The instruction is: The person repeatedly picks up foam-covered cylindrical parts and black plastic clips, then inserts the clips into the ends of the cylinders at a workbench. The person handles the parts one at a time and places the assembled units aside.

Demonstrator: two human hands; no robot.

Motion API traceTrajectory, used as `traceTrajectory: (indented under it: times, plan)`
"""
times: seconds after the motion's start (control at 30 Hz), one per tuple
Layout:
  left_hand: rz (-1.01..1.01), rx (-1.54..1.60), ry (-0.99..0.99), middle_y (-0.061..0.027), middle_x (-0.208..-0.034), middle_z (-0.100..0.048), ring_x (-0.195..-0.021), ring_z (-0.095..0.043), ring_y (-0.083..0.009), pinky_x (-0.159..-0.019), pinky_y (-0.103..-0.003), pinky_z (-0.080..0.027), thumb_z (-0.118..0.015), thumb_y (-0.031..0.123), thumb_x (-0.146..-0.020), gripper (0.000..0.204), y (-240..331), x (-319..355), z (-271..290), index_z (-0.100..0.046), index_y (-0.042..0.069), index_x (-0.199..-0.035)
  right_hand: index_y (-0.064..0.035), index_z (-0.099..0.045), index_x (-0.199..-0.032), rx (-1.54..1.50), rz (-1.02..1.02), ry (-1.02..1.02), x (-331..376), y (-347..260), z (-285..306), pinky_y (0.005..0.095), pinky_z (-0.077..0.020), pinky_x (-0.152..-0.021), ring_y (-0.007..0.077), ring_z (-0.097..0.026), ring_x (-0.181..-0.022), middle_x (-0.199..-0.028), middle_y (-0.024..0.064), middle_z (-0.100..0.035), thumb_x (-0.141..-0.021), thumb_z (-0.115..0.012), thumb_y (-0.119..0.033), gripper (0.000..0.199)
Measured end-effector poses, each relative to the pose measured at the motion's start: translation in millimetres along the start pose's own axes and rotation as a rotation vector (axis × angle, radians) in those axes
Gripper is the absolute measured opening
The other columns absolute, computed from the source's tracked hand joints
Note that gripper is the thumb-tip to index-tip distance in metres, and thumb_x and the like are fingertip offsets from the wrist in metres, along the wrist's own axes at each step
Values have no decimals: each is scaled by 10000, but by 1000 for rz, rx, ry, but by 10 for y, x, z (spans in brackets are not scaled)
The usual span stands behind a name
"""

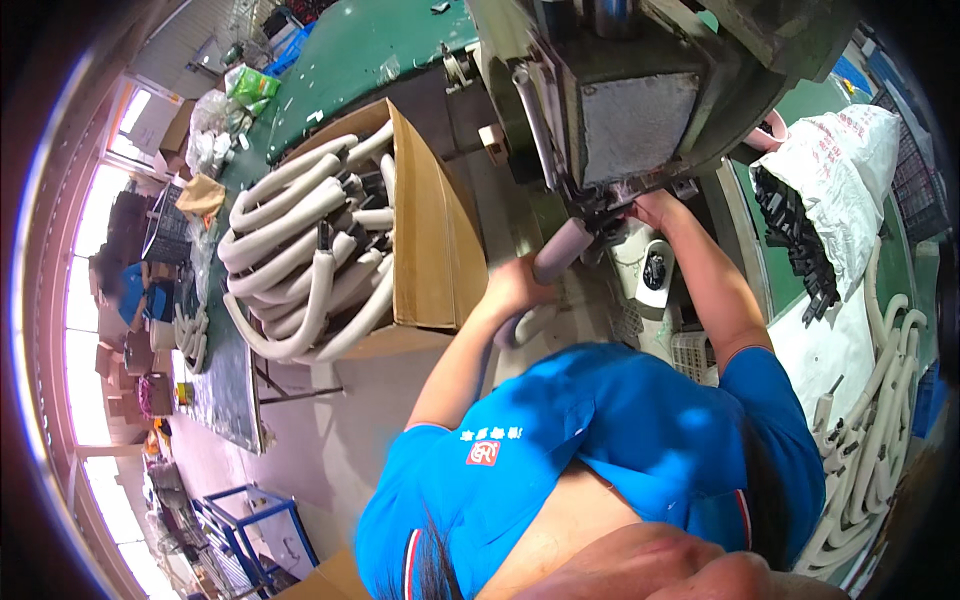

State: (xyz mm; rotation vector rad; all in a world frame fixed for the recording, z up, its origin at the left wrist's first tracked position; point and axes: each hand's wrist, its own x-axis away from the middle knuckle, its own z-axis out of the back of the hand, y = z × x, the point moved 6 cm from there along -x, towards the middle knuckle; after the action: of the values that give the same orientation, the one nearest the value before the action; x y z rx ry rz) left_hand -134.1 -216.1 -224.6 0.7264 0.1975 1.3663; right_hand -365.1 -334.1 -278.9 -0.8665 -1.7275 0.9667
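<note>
My left hand [518, 284] is wrapped round a thick grey tube [563, 250] that bends below the hand. The tube's upper end points into the tooling at the bottom of a heavy press-like machine [640, 125]. Beside that tooling, at the tube's end, my right hand [655, 208] has its fingers drawn together. What they hold is too small and partly hidden by the machine.
A cardboard box [430, 230] full of bent grey tubes with black ends stands on the left. To the right, a white sack [840, 160] spills black plastic parts, with more grey tubes [870, 440] below it. A green table [370, 50] lies behind. A person in blue [135, 295] is far left.
</note>
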Motion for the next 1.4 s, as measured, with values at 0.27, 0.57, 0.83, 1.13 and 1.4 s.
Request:
traceTrajectory:
  times: [0.27, 0.57, 0.83, 1.13, 1.4]
  plan:
    - [-166, -228, 102, -193, -836, -644, -819, -626, -364, -710, -453, -508, -670, 256, -628, 499, 374, -105, 122, -500, 59, -1054, -77, -623, -916, -131, 183, 317, -773, 1230, 424, 339, -457, -551, 185, -571, -645, -784, 50, -617, -819, -576, -237, 193]
    - [-217, -252, 79, -186, -809, -637, -790, -623, -366, -685, -458, -503, -647, 246, -648, 430, 414, -143, 179, -475, 56, -994, -36, -648, -904, -63, 168, 331, -918, 1440, 696, 353, -466, -586, 212, -619, -662, -793, 119, -659, -749, -604, -250, 268]
    - [-134, -251, 75, -202, -827, -634, -808, -617, -384, -689, -472, -500, -648, 276, -655, 442, 267, -142, 162, -494, 63, -1011, -18, -616, -868, 834, 648, 389, -240, 412, 210, 373, -477, -645, 284, -637, -766, -802, 182, -637, -767, -564, -226, 237]
    - [-248, -198, 84, -203, -848, -640, -827, -622, -370, -708, -446, -505, -673, 263, -645, 500, 537, -73, 348, -485, 46, -1055, -58, -568, -930, -411, 172, 170, 535, 127, 116, 231, -475, -580, 147, -597, -705, -820, 39, -606, -869, -538, -59, 68]
    - [-203, -39, 49, -188, -778, -622, -771, -604, -383, -670, -445, -470, -683, 179, -611, 390, 152, 496, 483, -529, 94, -959, -27, -625, -859, -240, 210, 46, 818, -177, -446, 232, -475, -612, 114, -585, -660, -739, 45, -620, -809, -655, -83, 81]
